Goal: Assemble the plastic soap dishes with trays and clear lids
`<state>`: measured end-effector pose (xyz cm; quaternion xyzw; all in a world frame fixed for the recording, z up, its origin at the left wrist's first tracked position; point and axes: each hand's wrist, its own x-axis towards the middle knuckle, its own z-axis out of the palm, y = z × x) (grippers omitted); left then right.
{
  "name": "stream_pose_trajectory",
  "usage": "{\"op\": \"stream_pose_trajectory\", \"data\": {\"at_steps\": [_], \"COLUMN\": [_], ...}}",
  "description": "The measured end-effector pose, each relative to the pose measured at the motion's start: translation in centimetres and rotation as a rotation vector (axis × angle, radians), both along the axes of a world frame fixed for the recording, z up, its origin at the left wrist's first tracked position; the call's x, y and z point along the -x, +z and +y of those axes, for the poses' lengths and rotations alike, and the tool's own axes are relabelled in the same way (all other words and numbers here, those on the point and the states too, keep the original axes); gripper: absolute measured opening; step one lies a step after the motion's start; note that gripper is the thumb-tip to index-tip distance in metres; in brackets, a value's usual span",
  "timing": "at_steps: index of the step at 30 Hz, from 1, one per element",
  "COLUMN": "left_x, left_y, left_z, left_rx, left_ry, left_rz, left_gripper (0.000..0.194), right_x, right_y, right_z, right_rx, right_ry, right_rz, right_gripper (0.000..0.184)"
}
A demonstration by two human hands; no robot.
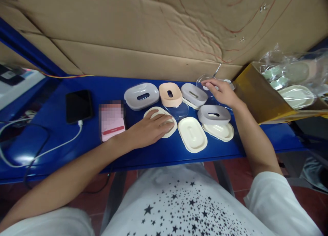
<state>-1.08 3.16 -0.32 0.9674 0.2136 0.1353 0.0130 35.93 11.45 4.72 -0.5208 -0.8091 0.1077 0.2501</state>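
Observation:
My left hand (pixel 156 127) lies with fingers spread over a cream oval plastic piece (pixel 172 130) on the blue table. At the back right, my right hand (pixel 222 92) reaches over a clear plastic lid (pixel 201 79), its fingers stretched out; whether it touches the lid I cannot tell. Between the hands sit a peach slotted cover (pixel 170 100) and a grey slotted cover (pixel 196 98). Another grey cover (pixel 214 118) rests partly over a cream tray (pixel 222 133). A separate cream piece (pixel 192 135) is near the front edge. Left of these stands a larger grey slotted cover (pixel 146 100).
An open cardboard box (pixel 251 96) with plastic-wrapped parts is at the right. A black phone (pixel 78 107) on a white cable (pixel 74 137) and a pink-screened device (pixel 113 123) lie at the left. Cardboard sheeting (pixel 123 48) walls the back.

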Motion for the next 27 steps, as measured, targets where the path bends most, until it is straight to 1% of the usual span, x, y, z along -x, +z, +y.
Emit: {"op": "stream_pose_trajectory", "data": {"at_steps": [2, 5, 7, 11, 13, 15, 21, 27], "left_x": [0.0, 0.0, 0.0, 0.0, 0.1, 0.2, 0.3, 0.3], "left_y": [0.0, -0.1, -0.1, -0.1, -0.2, -0.3, -0.5, -0.5], "left_z": [0.0, 0.0, 0.0, 0.0, 0.0, 0.1, 0.2, 0.2], "left_rx": [-0.002, -0.003, -0.011, -0.045, -0.056, -0.064, -0.067, -0.078], "left_ry": [0.001, 0.004, 0.005, 0.005, 0.001, 0.0, -0.011, -0.01], "left_rz": [0.004, 0.011, 0.024, 0.047, 0.049, 0.048, 0.056, 0.069], "left_gripper": [0.033, 0.033, 0.032, 0.033, 0.034, 0.034, 0.034, 0.035], "right_x": [-0.2, -0.5, -1.0, -2.4, -3.2, -4.1, -6.2, -6.7], "right_y": [0.5, 1.1, 1.5, 2.6, 3.1, 3.3, 2.5, 1.6], "right_z": [-0.2, -0.5, -0.7, -1.2, -1.3, -1.3, -0.3, 0.6], "right_rx": [-0.003, 0.004, -0.017, -0.089, -0.096, -0.106, -0.16, -0.164], "right_ry": [-0.044, -0.063, -0.077, -0.176, -0.218, -0.241, -0.241, -0.227], "right_rz": [-0.018, -0.073, -0.108, -0.103, -0.102, -0.099, -0.014, -0.004], "right_gripper": [0.061, 0.058, 0.057, 0.061, 0.064, 0.062, 0.055, 0.053]}}
